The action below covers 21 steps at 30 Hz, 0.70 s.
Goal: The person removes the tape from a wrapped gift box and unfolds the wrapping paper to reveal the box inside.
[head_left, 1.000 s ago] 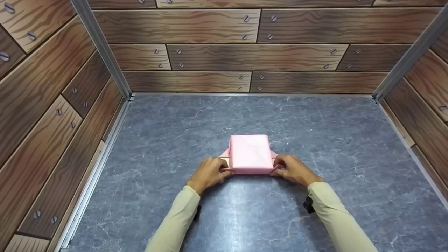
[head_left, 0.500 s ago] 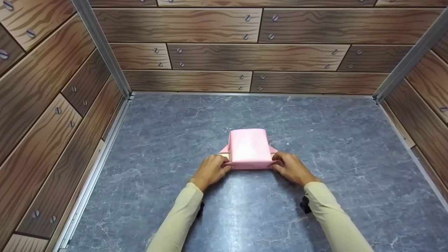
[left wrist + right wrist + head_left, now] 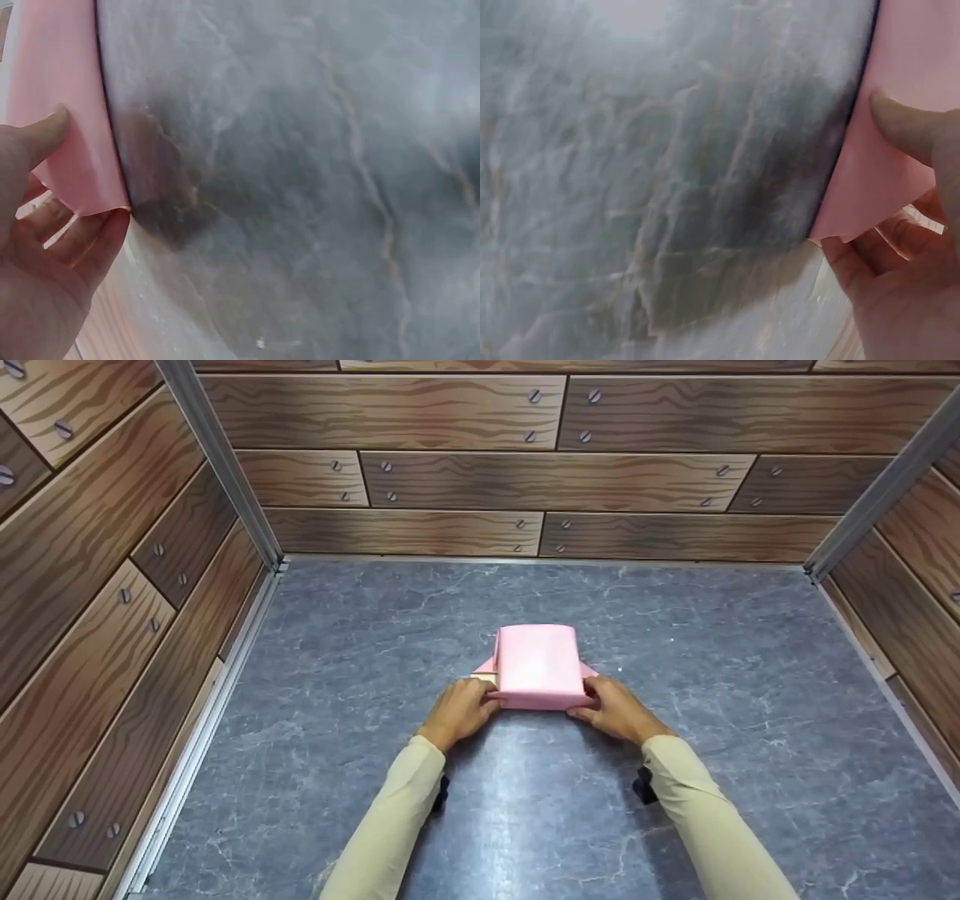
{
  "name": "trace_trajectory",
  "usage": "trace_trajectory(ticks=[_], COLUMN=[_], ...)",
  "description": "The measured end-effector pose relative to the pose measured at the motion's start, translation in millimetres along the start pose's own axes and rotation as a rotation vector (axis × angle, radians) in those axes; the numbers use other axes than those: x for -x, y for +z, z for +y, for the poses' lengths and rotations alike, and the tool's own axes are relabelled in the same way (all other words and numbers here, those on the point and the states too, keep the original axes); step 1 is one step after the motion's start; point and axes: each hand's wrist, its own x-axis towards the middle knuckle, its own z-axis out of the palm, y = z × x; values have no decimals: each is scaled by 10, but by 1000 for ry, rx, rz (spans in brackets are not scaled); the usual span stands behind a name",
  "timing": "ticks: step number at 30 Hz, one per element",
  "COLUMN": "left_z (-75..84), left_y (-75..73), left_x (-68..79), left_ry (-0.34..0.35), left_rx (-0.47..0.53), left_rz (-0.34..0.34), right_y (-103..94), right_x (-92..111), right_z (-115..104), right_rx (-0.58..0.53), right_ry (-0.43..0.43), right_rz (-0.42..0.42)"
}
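Note:
A box wrapped in pink paper (image 3: pixel 538 656) sits on the grey marbled surface, its end flaps sticking out at both sides. At its near left corner my left hand (image 3: pixel 459 709) holds the paper's end flap. The left wrist view shows that thumb on the pink near face (image 3: pixel 71 157) and the fingers behind the paper's edge. My right hand (image 3: pixel 621 709) grips the near right corner likewise, its thumb (image 3: pixel 904 124) against the pink front and the fingers beneath the flap. Something pale yellow (image 3: pixel 484 678) shows at the left end; the right end is mostly covered by the hand.
Wood-patterned panels (image 3: pixel 450 480) enclose the marbled surface (image 3: pixel 360 622) at the back and both sides. Metal posts (image 3: pixel 225 465) stand at the rear corners. A tiny white speck (image 3: pixel 620 669) lies right of the box.
Both hands and the pink box have shifted away from me, farther up the surface. The thumbs now lie flatter against the near face, and the hands have come slightly closer together.

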Motion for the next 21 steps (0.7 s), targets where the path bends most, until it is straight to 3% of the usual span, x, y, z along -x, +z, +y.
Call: trace_trajectory(ticks=[8,15,21], left_z=[37,8,-14], left_y=[-50,-85,-80], left_x=[8,61,96], left_ry=[-80,-52,-47], left_rx=[180,263,307], left_rz=[-81,-47,-15], right_y=[-27,-43,-37], right_x=[-3,38,65], right_z=[0,13,9], right_rx=[-136,-253,-256], right_ry=[110,145,168], right_rz=[-45,-32,-18])
